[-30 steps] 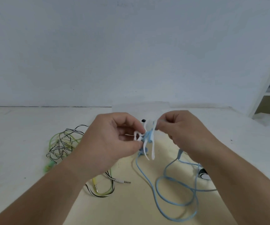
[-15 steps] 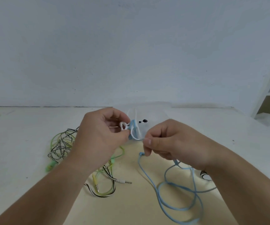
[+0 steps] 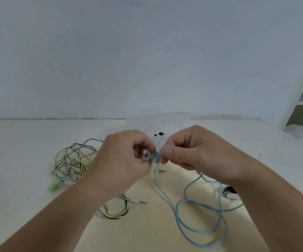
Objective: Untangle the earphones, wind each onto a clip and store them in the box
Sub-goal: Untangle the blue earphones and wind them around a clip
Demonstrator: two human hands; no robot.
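Dimly, a black-eared clip (image 3: 159, 134) showed through the clear box (image 3: 138, 122); left hand (image 3: 127, 160) pinched a white clip (image 3: 145, 155), right hand (image 3: 192, 151) pinched the blue earphone cable (image 3: 157, 158).

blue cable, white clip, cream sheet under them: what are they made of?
The blue cable looks like soft rubbery plastic with a matte finish: it lies in limp, loose loops. The clip is probably soft plastic or silicone, but it is blurred and mostly hidden in the left hand, so this is uncertain. The cream sheet is flat and matte, maybe paper or thin board.
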